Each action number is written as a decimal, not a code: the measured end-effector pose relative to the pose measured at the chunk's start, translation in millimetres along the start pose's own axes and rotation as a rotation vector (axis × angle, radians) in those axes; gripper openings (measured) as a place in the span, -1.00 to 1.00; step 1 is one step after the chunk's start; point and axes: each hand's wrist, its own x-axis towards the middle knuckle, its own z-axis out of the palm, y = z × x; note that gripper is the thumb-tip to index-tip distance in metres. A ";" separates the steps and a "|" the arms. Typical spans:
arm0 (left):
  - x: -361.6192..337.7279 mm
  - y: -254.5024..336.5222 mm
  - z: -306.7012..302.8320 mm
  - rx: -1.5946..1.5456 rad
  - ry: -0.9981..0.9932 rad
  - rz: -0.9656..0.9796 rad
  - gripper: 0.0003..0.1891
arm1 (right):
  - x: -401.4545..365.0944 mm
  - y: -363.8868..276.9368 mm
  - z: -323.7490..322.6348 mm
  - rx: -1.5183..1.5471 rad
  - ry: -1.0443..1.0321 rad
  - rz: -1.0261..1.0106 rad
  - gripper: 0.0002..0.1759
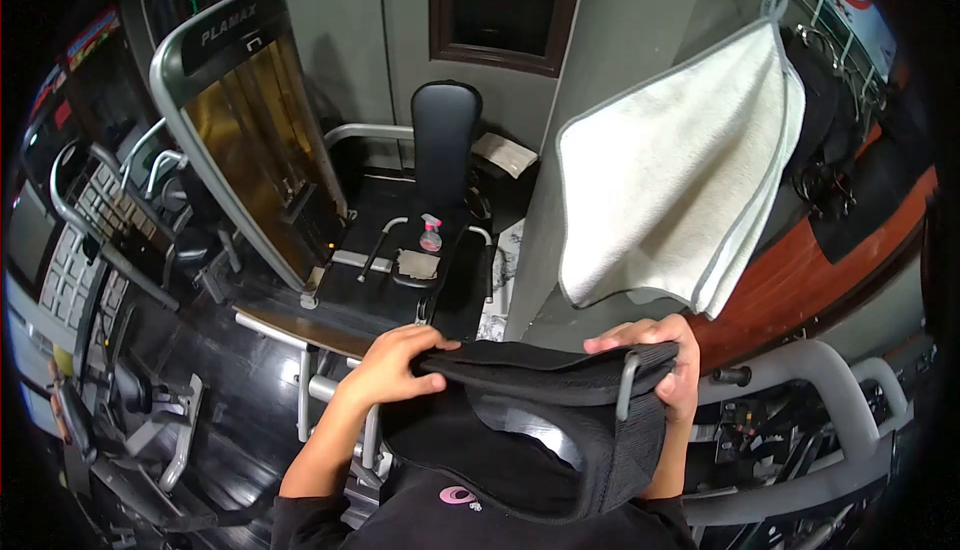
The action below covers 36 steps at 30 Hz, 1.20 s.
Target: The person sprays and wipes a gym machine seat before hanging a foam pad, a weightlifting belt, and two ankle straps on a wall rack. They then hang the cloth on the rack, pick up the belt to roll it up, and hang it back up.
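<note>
A black padded weightlifting belt (622, 460), curled into a loop with a metal ring at its right end, is held up in front of my chest. My left hand (402, 365) grips the belt's left upper edge, thumb on the near side. At the other end, my right hand (668, 355) wraps its fingers over the top corner beside the metal ring (627, 387). Through the loop's opening a pale patch shows. Above my right hand a white towel (680, 165) with grey edging hangs from a hook, apart from the belt.
Ahead stands a weight-stack machine (172, 75) beside a black padded seat back (446, 140). A spray bottle (431, 234) and a folded cloth (418, 265) rest on the seat area. Grey tubular frames (840, 390) are close on the right. More gym machines fill the left.
</note>
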 end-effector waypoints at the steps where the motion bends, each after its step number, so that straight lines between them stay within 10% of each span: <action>1: -2.5 3.1 -2.8 0.078 -0.025 -0.010 -0.18 | -0.3 -4.1 0.6 -0.040 -0.057 0.003 -0.52; 6: 22.3 38.0 -21.9 0.209 -0.226 -0.011 -0.08 | 5.5 -20.0 3.8 -0.320 -0.090 -0.054 -0.56; 13: 89.7 127.0 -49.0 -0.309 -0.066 0.472 0.19 | 39.8 -37.6 34.7 -0.864 -0.066 -0.220 -0.61; 22: 105.3 215.5 -97.6 0.276 0.256 0.283 -0.59 | 71.7 -29.6 59.1 -0.678 0.199 -0.360 -0.66; 29: 116.8 228.2 -121.8 0.434 0.288 0.216 -0.75 | 102.7 -29.7 73.9 -0.656 0.228 -0.423 -0.68; 36: 107.0 199.8 -159.6 -0.325 -0.018 0.093 -0.70 | 103.8 -21.9 51.5 -0.302 -0.380 -0.306 0.20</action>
